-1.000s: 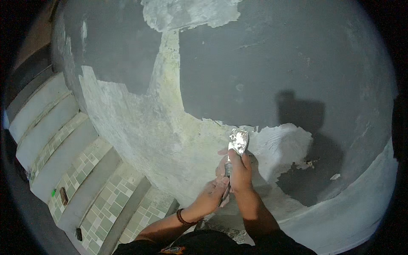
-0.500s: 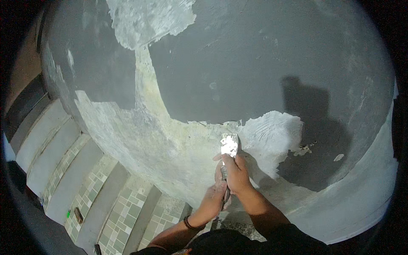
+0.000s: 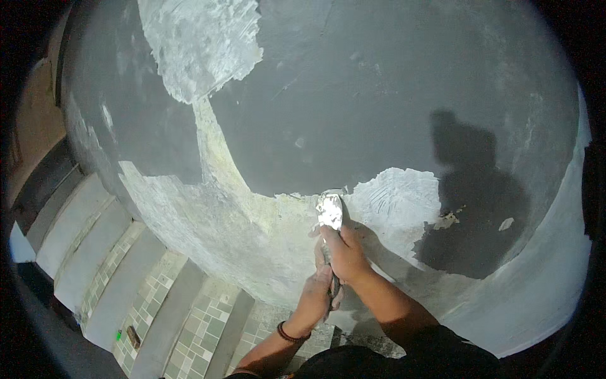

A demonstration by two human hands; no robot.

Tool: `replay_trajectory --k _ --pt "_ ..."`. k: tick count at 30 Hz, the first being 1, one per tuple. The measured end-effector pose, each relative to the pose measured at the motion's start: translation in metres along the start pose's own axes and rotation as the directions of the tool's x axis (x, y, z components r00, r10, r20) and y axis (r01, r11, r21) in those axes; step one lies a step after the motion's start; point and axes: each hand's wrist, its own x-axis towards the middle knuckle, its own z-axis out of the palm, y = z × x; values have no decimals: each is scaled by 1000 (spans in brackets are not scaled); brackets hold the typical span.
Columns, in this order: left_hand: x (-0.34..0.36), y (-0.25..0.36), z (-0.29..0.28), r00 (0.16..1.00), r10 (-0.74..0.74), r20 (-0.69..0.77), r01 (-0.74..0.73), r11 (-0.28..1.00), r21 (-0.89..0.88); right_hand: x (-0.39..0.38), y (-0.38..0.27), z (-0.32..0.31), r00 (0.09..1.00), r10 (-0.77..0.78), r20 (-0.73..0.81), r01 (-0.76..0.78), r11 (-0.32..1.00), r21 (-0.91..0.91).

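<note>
A putty knife (image 3: 329,211) with a bright metal blade and a dark handle points up the wall in front of me. My right hand (image 3: 347,254) is closed round its upper handle, close to the blade. Lower down, my left hand (image 3: 315,294) is wrapped round the handle's end. The blade tip lies at the lower edge of the dark grey coating (image 3: 353,120), just left of a rough white patch (image 3: 399,194). Below that edge spreads a pale, stripped wall surface (image 3: 246,224). Whether the tip presses on the wall is hard to tell.
Tiled steps (image 3: 151,287) run along the lower left, with a small brown block (image 3: 133,336) and a bright green bit (image 3: 118,335) on one. Another rough whitish patch (image 3: 202,47) is at the upper left. My shadow (image 3: 476,189) falls on the wall's right side.
The blade has come up to the coating's edge from slightly below it and is turned a little. Both hands keep their grip. The whole view has shifted somewhat.
</note>
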Motion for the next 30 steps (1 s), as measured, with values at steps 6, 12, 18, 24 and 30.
replay_trajectory --k 6,12,18,24,30 --pt "-1 1 1 997 -52 -66 56 996 64 -3 -12 -1 991 124 47 -124 992 -1" --pt "6 3 -10 951 -7 311 -92 948 303 -18 -1 -38 998 41 45 -30 976 -215" --pt "28 3 13 668 679 306 -614 269 742 -97 -2 -122 857 0 -516 -110 977 -183" --pt "78 34 44 424 672 607 -594 -300 747 -126 -9 -180 704 -192 -683 81 978 -192" --pt "116 48 35 337 733 591 -373 -472 798 -139 -3 -223 706 -327 -628 112 928 -356"
